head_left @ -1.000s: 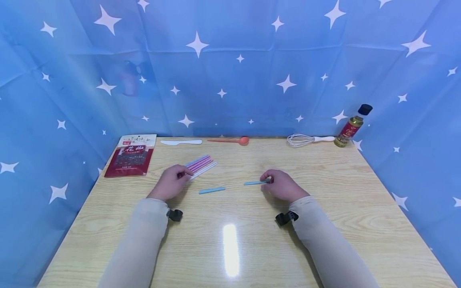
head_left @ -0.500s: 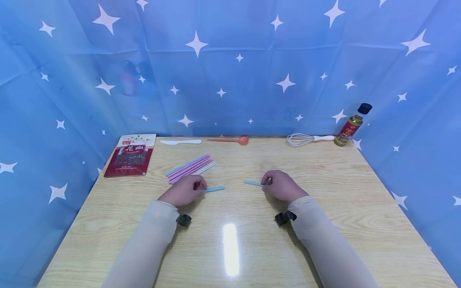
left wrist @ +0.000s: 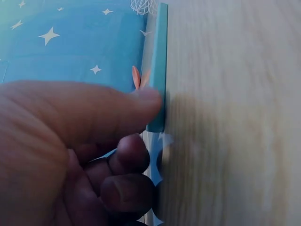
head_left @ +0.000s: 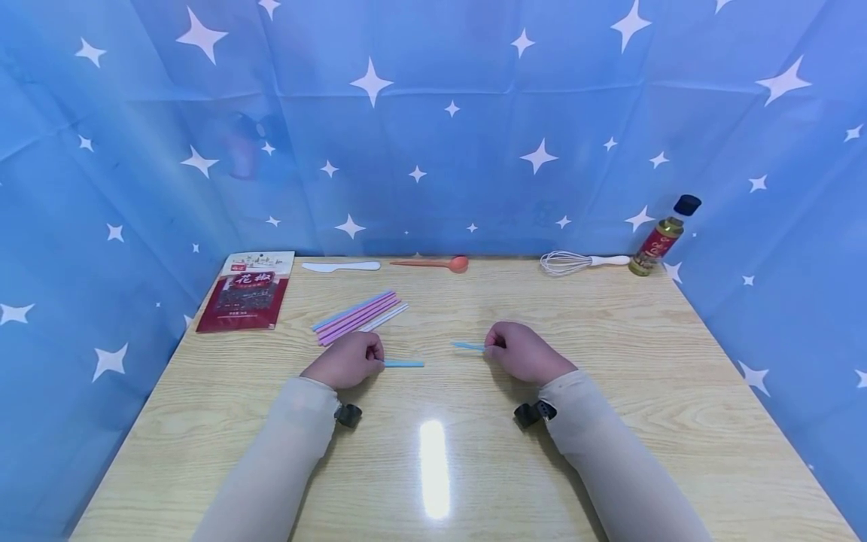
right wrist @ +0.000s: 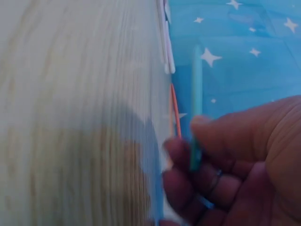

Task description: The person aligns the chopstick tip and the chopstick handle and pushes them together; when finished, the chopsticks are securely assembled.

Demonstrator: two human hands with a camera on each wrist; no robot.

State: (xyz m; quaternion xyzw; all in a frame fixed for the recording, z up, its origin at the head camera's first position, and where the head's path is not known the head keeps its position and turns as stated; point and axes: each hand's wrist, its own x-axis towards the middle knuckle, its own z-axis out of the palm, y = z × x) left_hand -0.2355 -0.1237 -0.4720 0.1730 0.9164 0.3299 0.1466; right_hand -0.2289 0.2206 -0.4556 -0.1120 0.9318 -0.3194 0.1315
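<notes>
My left hand (head_left: 347, 360) is low over the table, its thumb and fingers at the left end of a short blue straw (head_left: 406, 364) lying flat. In the left wrist view the thumb presses on that straw (left wrist: 161, 52) near its end, and the other fingers are curled below. My right hand (head_left: 523, 352) pinches a second short blue straw (head_left: 467, 345), which points left. In the right wrist view this straw (right wrist: 197, 84) stands clear of the tabletop between thumb and fingers. Behind the left hand lies a row of pink, blue and white straws (head_left: 359, 318).
Along the back edge of the wooden table (head_left: 474, 452) lie a white knife (head_left: 341, 267), an orange spoon (head_left: 457, 264) and a whisk (head_left: 567, 263). An oil bottle (head_left: 655, 245) stands at the back right. A red spice packet (head_left: 245, 295) lies at the back left.
My left hand has left the row of straws and come right and nearer to the front blue straw, which has turned slightly. The right hand's straw has shifted a little left.
</notes>
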